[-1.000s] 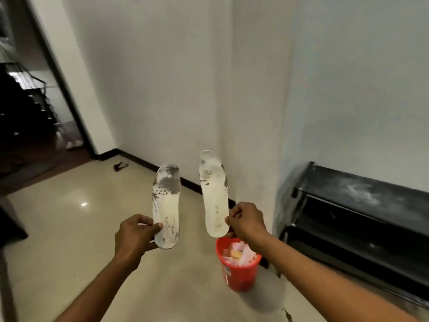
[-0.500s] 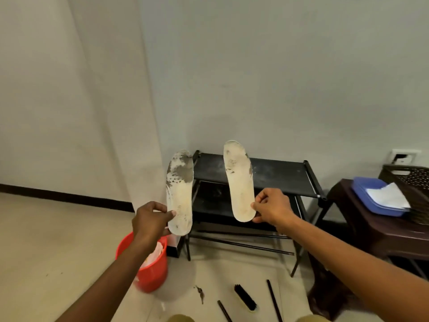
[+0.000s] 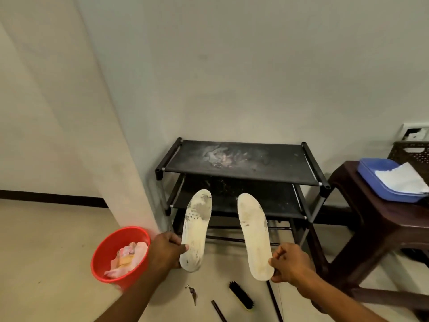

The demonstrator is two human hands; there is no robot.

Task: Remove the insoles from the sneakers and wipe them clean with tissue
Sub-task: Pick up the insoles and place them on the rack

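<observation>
Both hands are pinching heel ends: your left hand (image 3: pixel 166 249) is gripping the grey-stained insole (image 3: pixel 196 228), your right hand (image 3: pixel 290 267) the paler insole (image 3: pixel 254 235), before the shoe rack (image 3: pixel 239 159). Lay one down, freeing a hand for the tissue (image 3: pixel 401 177) rightward.

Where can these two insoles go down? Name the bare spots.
The rack's top shelf, dusty but bare between its side rails. Floor left of the red bucket. Crowded: floor near the brush, keys and sticks; stool carries the blue tray.
</observation>
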